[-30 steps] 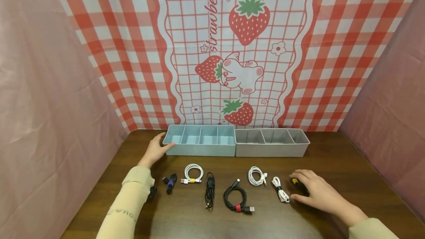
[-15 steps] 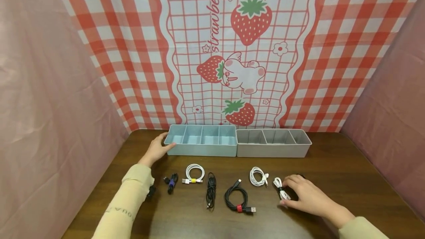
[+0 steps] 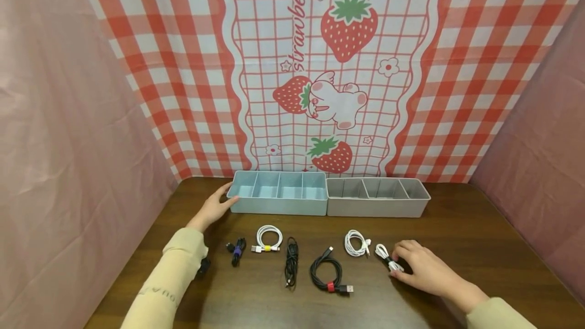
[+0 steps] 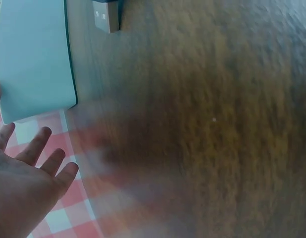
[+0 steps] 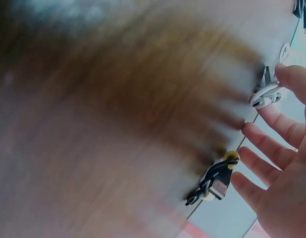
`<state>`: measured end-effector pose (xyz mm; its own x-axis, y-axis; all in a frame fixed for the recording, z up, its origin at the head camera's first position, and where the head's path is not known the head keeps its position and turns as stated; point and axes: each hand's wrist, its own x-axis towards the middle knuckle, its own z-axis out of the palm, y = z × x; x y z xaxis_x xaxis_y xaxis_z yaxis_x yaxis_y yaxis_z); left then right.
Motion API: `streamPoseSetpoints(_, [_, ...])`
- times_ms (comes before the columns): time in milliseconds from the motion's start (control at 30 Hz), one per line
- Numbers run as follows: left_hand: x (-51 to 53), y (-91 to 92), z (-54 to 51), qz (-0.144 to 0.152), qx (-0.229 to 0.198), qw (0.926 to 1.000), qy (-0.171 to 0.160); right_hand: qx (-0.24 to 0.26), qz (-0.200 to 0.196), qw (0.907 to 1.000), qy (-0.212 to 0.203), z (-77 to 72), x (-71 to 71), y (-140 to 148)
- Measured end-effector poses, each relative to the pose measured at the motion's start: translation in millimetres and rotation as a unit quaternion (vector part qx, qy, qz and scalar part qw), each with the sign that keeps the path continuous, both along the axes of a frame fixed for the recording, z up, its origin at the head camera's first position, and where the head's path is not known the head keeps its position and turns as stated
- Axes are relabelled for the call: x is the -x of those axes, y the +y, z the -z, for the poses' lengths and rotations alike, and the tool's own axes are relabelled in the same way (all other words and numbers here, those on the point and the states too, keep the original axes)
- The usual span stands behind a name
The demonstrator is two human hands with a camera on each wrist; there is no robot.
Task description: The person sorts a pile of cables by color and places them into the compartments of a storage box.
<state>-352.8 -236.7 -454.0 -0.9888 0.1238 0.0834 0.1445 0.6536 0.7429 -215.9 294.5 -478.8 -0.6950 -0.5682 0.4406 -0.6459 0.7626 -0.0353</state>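
Note:
My left hand (image 3: 214, 209) rests at the left end of the light blue divided box (image 3: 279, 206), its thumb against the front corner. Spread, fairly straight fingers show beside the box in the left wrist view. At the right, my right hand (image 3: 425, 267) pinches the lower end of a bundled white cable (image 3: 384, 253) with a black tie, between thumb and forefinger. The other fingers reach out near a black cable (image 5: 215, 181) with a yellow tie, which the hand hides in the head view.
A grey divided box (image 3: 375, 208) adjoins the blue one. Between the hands lie a looped black USB cable (image 3: 312, 278), a bundled black cable (image 3: 291, 263), white cables (image 3: 354, 250) (image 3: 259, 235), and a purple-tied black cable (image 3: 237, 252). Another black item (image 3: 203, 266) sits by the left sleeve.
My right hand has moved left from the yellow-tied black cable to the white bundle, which has turned slightly. The left hand stays at the blue box. The view has shifted a little.

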Motion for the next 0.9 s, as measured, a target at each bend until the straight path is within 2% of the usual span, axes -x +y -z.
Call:
streamPoseSetpoints(333, [1.2,-0.7,3.3,0.002,-0.003,1.0000,0.009,0.008,-0.002,1.0000,0.003,-4.8,0.3,6])
streamPoseSetpoints(533, [1.3,-0.4,2.6,-0.003,-0.001,0.9999,0.011,0.013,-0.020,0.9992,0.033,-12.2,5.1,5])
streamPoseSetpoints(667, [1.7,2.0,0.3,-0.009,0.003,0.9999,0.011,0.013,-0.028,0.9986,0.043,-11.2,7.0,7])
streamPoseSetpoints(900, [1.9,5.2,-0.1,-0.013,0.003,0.9999,0.008,-0.016,0.018,0.9988,0.042,-4.2,5.0,12])
